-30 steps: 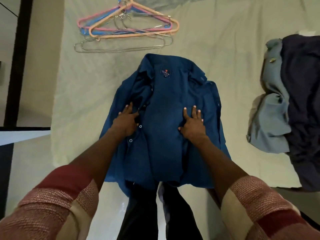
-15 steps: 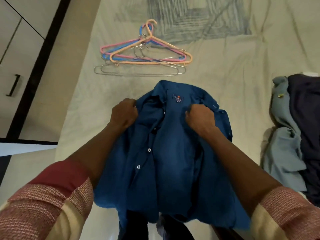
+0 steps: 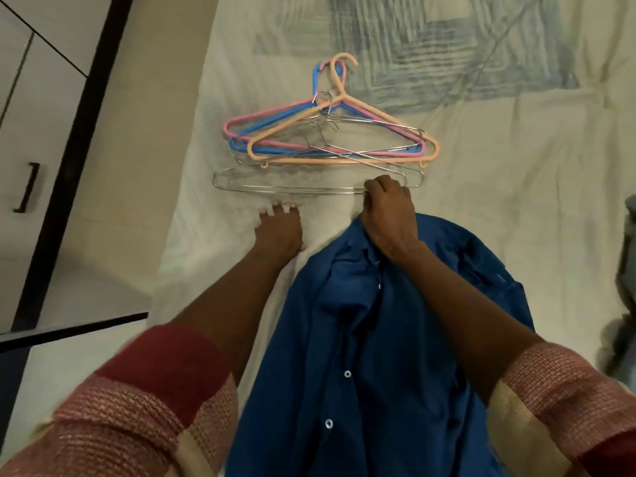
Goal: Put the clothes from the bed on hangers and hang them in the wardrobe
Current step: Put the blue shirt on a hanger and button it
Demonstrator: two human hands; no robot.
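Observation:
A dark blue button shirt (image 3: 375, 339) lies on the pale bedsheet (image 3: 499, 173) in front of me. My right hand (image 3: 390, 218) grips its collar in a fist, right beside the end of the nearest wire hanger (image 3: 289, 190). My left hand (image 3: 280, 228) is off the shirt, fingers stretched out over the sheet, just short of that hanger's bottom bar. Behind it lies a pile of hangers: a peach one (image 3: 344, 160) on top, pink (image 3: 237, 120) and blue (image 3: 315, 75) ones, and more wire ones.
The wardrobe door (image 3: 44, 108) with a dark handle (image 3: 27, 187) stands at the left beyond the bed's edge. A grey-blue garment (image 3: 629, 235) shows at the right edge. The sheet has a blue printed patch (image 3: 447, 53) at the far end.
My left hand has let go of the shirt and reached forward to the hangers. My right hand has carried the bunched collar forward, next to the wire hanger. The view has tilted up.

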